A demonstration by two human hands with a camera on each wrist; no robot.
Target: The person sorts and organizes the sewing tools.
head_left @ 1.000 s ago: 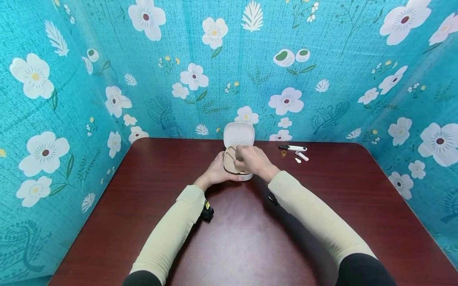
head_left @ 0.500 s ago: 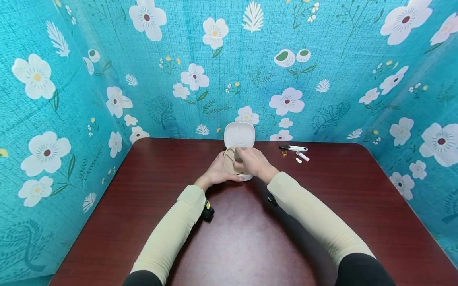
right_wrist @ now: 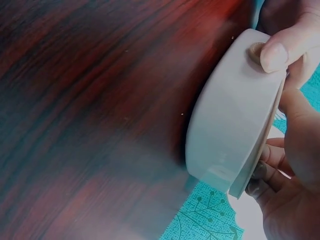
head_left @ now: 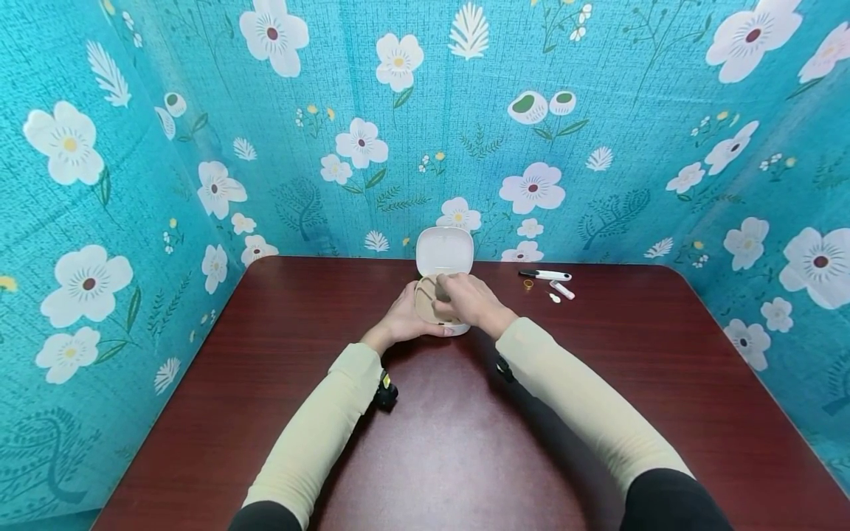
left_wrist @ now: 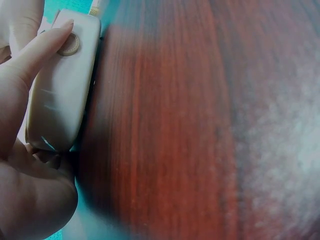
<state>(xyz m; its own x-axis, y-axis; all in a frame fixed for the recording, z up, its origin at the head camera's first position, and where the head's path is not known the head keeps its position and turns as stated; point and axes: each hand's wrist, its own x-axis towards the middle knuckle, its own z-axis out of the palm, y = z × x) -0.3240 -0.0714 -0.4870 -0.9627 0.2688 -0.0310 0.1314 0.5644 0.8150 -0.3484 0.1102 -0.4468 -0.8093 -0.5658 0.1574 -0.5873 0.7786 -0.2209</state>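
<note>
A small white jewelry box (head_left: 454, 330) stands with its rounded lid (head_left: 445, 251) raised at the back and a beige inner panel (head_left: 428, 306) inside. My left hand (head_left: 401, 317) grips its left side, the thumb along the front beside a round tan button (left_wrist: 69, 45). Over the right half of the box, my right hand (head_left: 468, 299) reaches in with bent fingers. In the right wrist view the right fingers (right_wrist: 275, 160) are at the far edge of the panel. I cannot tell whether they pinch anything, as the hand hides much of the inside.
To the right of the box on the dark red table (head_left: 425, 457) lie a black and white pen-like stick (head_left: 547, 275), a gold ring (head_left: 527, 284), a small white tube-like piece (head_left: 561, 289) and a tiny white item (head_left: 554, 298). A blue floral cloth (head_left: 372, 192) hangs close behind.
The beige inner panel has settled lower at the front, and the dark line along its front edge has mostly gone from sight. Both hands stay nearly where they were.
</note>
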